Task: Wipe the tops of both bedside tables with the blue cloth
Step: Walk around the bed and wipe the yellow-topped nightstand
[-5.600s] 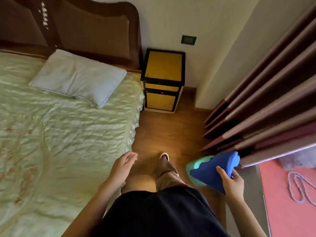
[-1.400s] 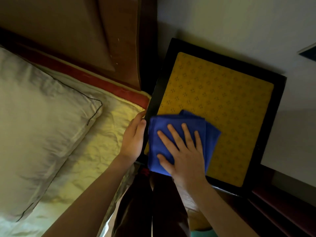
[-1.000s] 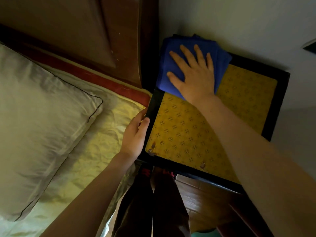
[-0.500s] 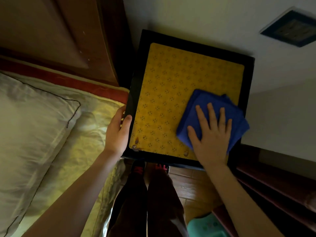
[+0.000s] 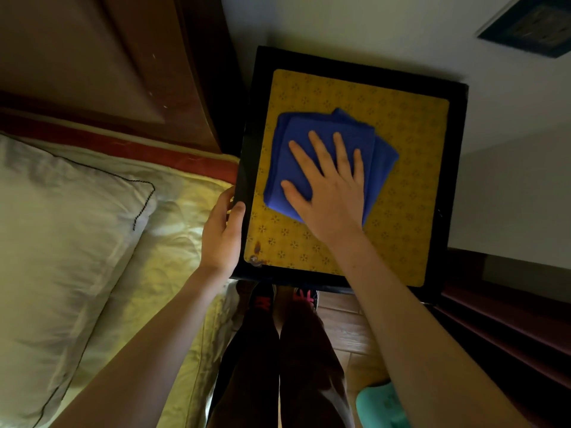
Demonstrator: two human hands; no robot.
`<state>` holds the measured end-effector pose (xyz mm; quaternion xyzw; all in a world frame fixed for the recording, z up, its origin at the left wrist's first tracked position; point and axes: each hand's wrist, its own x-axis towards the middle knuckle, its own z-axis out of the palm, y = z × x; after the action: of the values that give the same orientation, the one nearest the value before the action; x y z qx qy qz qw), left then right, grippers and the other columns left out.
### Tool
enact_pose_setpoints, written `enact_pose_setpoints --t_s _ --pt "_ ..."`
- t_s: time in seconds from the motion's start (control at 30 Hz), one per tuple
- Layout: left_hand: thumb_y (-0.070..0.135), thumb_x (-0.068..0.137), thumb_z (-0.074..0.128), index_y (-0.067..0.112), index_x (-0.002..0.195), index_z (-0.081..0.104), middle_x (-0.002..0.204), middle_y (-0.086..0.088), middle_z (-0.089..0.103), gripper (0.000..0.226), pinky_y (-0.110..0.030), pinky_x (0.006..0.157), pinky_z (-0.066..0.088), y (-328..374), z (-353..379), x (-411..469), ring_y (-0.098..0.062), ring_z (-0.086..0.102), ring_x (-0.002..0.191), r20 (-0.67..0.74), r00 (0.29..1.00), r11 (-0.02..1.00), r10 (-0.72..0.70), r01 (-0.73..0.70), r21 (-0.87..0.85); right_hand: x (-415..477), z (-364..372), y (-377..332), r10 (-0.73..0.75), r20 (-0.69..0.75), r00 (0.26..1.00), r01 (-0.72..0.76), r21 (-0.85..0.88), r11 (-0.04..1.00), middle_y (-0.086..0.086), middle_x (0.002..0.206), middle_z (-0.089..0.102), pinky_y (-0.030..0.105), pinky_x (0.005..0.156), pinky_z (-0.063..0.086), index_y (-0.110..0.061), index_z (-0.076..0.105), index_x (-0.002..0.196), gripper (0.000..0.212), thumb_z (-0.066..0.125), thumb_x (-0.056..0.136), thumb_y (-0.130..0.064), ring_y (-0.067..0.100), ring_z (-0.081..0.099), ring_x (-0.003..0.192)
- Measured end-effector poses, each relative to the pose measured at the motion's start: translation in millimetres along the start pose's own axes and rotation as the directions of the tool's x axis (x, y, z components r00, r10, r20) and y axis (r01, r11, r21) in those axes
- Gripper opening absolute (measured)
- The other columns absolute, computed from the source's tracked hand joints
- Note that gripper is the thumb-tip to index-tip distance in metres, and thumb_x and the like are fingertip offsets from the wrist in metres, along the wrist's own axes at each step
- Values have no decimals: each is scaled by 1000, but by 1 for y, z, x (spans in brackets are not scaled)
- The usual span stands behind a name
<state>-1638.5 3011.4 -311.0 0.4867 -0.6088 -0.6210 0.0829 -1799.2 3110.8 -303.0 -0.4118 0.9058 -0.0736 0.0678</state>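
A bedside table (image 5: 408, 168) with a yellow patterned top and black frame stands against the wall, right of the bed. The folded blue cloth (image 5: 287, 156) lies on the left middle of that top. My right hand (image 5: 330, 193) presses flat on the cloth, fingers spread. My left hand (image 5: 222, 233) grips the table's left black edge near the front corner. Small dark marks sit at the top's front left corner (image 5: 255, 254). Only this one table is in view.
The bed with a pale green cover (image 5: 173, 230) and a white pillow (image 5: 55, 236) lies to the left, its wooden headboard (image 5: 117, 63) behind. My legs and shoes (image 5: 287, 350) stand on the wooden floor. A teal object (image 5: 380, 406) sits low right; dark curtain folds (image 5: 509, 329) hang at right.
My right hand has slid the cloth from the table's front right area to its left middle. My left hand has stayed on the left edge.
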Motion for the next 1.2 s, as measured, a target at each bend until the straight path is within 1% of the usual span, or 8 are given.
enact_pose_setpoints --t_s 0.17,0.37,0.53,0.7,0.9,1.03,1.13,1.2 --pt "31 98 42 30 126 56 115 3 69 31 -36 89 52 -1 0 0 -14 65 106 -17 1000 1000 -14 14 3 -67 -2 1 25 54 998 -24 -6 1000 -7 161 25 54 120 10 -37 31 150 62 37 94 -62 27 12 151" --pt "40 101 37 27 143 45 137 5 58 44 -31 103 46 2 -4 -8 -12 54 125 13 1000 989 7 -9 147 -76 -23 3 15 133 991 -32 124 992 -6 161 24 52 120 13 -35 28 151 62 38 95 -59 24 13 151" --pt "35 102 39 30 144 43 130 5 62 42 -27 93 48 11 -9 -19 -13 59 116 51 999 984 -17 8 179 -104 -46 14 547 87 833 -553 177 814 9 156 32 52 108 32 -21 27 152 79 42 88 -64 37 33 137" --pt "32 102 39 29 145 42 130 5 63 43 -26 89 47 13 -10 -20 -14 60 114 53 998 980 -47 36 198 -97 -47 -6 690 223 689 -723 134 678 18 151 25 44 100 37 -8 14 154 97 56 85 -62 40 37 122" --pt "32 102 38 26 146 40 135 4 59 44 -29 94 45 11 -7 -22 -15 57 118 30 999 977 -34 27 211 -90 -50 -13 823 399 404 -824 549 138 16 121 57 31 71 46 1 43 126 74 82 73 -34 34 61 105" --pt "28 103 36 25 145 40 121 7 61 43 -21 76 45 13 -5 -22 -11 58 99 33 999 965 -29 19 263 -89 -54 -10 627 701 339 -710 628 -318 10 114 66 42 80 56 -10 59 116 49 81 75 -26 31 66 100" --pt "20 102 36 21 143 42 112 2 63 42 -10 57 40 25 -10 -30 -10 60 82 39 996 950 -84 69 305 -92 -72 -13 556 712 428 -665 665 -339 8 112 67 44 83 57 -17 62 113 38 78 79 -25 27 67 96" --pt "21 101 38 19 142 42 122 -4 61 41 -13 68 39 42 -19 -44 -18 61 96 49 990 941 -135 113 318 -97 -95 -16 552 655 517 -622 730 -284 4 104 67 42 79 56 -23 63 102 20 73 85 -22 23 67 91"
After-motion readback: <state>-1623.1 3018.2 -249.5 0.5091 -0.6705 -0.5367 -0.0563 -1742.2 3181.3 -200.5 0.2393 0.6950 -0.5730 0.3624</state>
